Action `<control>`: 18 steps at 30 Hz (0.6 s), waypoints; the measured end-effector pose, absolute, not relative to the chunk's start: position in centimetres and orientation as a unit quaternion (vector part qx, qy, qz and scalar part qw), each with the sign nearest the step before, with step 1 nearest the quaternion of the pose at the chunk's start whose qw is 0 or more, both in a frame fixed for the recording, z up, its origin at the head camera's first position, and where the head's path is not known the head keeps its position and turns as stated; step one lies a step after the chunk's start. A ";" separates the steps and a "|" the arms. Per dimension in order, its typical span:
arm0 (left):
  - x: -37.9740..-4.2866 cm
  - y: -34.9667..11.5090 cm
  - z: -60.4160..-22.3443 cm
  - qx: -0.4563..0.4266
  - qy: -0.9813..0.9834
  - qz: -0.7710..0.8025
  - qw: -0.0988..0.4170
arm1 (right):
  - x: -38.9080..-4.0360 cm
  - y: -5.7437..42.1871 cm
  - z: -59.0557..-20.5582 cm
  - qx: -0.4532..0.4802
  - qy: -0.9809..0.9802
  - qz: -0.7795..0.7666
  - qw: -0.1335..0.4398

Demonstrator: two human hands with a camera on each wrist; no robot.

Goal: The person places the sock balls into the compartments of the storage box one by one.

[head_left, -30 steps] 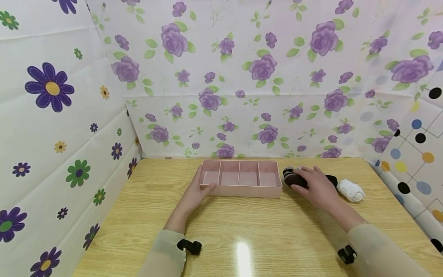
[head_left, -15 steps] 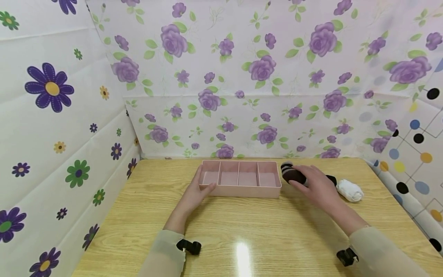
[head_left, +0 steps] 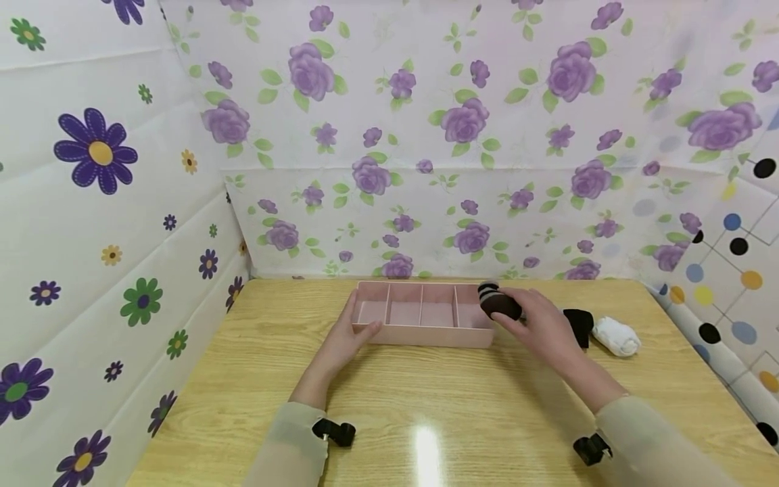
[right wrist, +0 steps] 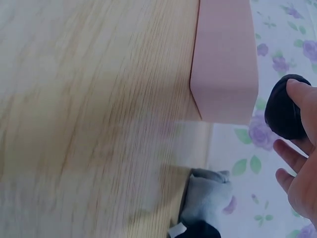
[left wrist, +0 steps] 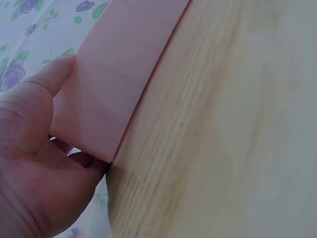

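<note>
A pale pink box (head_left: 426,336) with several compartments in a row stands near the back of the table. My left hand (head_left: 337,345) holds its left end; in the left wrist view the thumb lies on the long wall and the fingers are at the end wall. My right hand (head_left: 541,328) pinches a dark brown rolled sock (head_left: 502,304) with grey stripes between thumb and fingers. That sock is raised over the box's right-end compartment in the head view. In the right wrist view the rolled sock (right wrist: 285,111) looks black and sits apart from the box wall.
To the right of the box lie a black folded sock (head_left: 579,325), partly behind the right hand, and a white rolled sock (head_left: 617,336). A grey-and-black sock bundle (right wrist: 204,198) shows in the right wrist view. Flowered cloth (head_left: 426,203) hangs behind the wooden table (head_left: 377,412).
My right hand has lifted the brown striped sock and carried it left, from beside the box to above its right end. More of the black sock shows. The left hand stays at the box.
</note>
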State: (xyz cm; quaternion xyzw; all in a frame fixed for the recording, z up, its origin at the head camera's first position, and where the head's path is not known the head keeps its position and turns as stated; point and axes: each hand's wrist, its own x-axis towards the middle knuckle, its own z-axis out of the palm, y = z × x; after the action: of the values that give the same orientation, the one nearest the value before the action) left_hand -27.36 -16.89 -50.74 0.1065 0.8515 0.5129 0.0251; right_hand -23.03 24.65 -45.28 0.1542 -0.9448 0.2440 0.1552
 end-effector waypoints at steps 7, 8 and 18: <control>-27.5 -16.7 -50.7 0.103 0.852 0.512 0.024 | -23.3 23.4 -45.6 0.144 -0.942 0.268 0.141; -27.5 -16.7 -50.7 0.103 0.852 0.513 0.024 | -23.4 23.2 -45.7 0.143 -0.942 0.270 0.139; -27.5 -16.8 -50.8 0.101 0.851 0.514 0.024 | -24.0 21.6 -45.9 0.147 -0.938 0.285 0.132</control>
State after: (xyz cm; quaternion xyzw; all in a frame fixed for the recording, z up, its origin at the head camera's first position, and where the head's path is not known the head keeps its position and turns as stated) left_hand -27.48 -16.77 -50.85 0.1010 0.8514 0.5141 0.0243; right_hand -23.96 21.59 -45.88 0.1468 -0.9382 0.2846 0.1315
